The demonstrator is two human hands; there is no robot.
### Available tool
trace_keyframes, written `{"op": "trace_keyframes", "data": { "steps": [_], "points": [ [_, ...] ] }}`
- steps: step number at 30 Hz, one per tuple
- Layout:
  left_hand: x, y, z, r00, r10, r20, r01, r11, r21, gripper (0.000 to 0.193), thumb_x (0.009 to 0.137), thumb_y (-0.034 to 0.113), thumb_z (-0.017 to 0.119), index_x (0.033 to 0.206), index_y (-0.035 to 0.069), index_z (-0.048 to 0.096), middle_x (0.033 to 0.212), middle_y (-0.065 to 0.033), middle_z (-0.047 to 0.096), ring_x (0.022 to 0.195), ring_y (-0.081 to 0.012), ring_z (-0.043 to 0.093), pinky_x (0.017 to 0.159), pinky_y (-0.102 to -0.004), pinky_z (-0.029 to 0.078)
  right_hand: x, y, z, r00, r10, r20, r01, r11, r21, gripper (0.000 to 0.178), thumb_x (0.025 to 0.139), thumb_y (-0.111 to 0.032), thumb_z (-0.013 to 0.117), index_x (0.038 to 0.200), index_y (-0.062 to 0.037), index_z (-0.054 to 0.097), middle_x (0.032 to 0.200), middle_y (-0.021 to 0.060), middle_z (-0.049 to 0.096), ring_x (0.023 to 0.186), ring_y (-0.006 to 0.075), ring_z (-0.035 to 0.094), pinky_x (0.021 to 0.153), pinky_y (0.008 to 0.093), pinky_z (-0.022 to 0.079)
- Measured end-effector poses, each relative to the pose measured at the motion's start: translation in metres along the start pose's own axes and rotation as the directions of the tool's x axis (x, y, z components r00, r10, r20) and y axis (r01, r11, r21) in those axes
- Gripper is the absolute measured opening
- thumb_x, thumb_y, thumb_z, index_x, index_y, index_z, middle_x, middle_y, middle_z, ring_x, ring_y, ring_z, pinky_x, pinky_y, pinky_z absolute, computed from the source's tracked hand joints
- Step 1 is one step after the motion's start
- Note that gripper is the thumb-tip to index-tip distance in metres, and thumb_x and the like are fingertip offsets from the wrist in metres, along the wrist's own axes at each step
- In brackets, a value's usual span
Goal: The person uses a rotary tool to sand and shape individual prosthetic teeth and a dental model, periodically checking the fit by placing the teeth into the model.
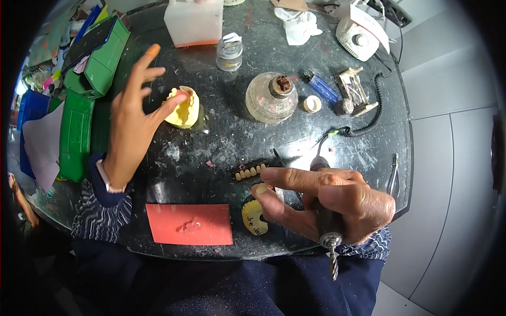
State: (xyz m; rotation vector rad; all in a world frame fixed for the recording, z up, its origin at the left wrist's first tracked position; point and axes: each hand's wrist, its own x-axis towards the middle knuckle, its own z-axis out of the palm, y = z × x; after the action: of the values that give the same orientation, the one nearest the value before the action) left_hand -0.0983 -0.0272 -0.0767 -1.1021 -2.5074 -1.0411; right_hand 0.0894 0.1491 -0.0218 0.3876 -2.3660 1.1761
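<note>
My left hand (133, 108) is open with its fingers spread. Its thumb tip overlaps the yellow dental cast (185, 113), which has pink wax and teeth along its ridge; whether they touch I cannot tell. My right hand (337, 203) is closed around a dark dental handpiece (329, 221), whose fluted metal bur (333, 266) points toward me. Between that hand's thumb and index finger shows a small pale tooth-like piece (262, 188). Just beyond those fingertips lies a dark strip of denture teeth (249, 173). Partly hidden below them is another yellow cast (254, 217) with handwriting.
A pink wax sheet (191, 225) lies near the front edge. Behind stand a glass spirit burner (271, 100), a small jar (229, 52) and a white box (194, 21). Green bins (76, 137) line the left; a blue lighter (322, 87), articulator (354, 92) and control unit (361, 37) stand right.
</note>
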Motion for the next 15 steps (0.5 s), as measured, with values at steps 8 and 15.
{"op": "trace_keyframes", "data": {
  "steps": [8,15],
  "points": [
    [-0.034,0.098,-0.017,0.991,0.114,0.07,-0.027,0.684,-0.729,0.087,0.066,0.009,0.08,0.129,-0.015,0.025,0.116,-0.022,0.053,0.077,-0.0229,0.065,0.069,-0.0269,0.055,-0.006,0.004,0.008,0.953,-0.171,-0.251,0.14,0.981,-0.138,0.012,0.066,-0.007,0.068,0.074,-0.0003,0.063,0.077,0.0129,0.068,0.048,0.0096,0.058,0.035,0.0186,0.036],
    [-0.021,0.107,-0.01,0.97,-0.126,0.209,0.237,0.281,-0.93,0.102,0.066,0.002,0.079,0.135,-0.014,0.006,0.072,-0.0145,0.064,0.066,-0.0157,0.065,0.063,-0.0239,0.055,-0.005,0.011,0.014,0.897,-0.283,-0.338,0.206,0.947,-0.246,0.017,0.066,-0.012,0.071,0.075,-0.0012,0.061,0.074,0.0132,0.065,0.04,0.0068,0.049,0.032,0.0188,0.029]
  ]
}}
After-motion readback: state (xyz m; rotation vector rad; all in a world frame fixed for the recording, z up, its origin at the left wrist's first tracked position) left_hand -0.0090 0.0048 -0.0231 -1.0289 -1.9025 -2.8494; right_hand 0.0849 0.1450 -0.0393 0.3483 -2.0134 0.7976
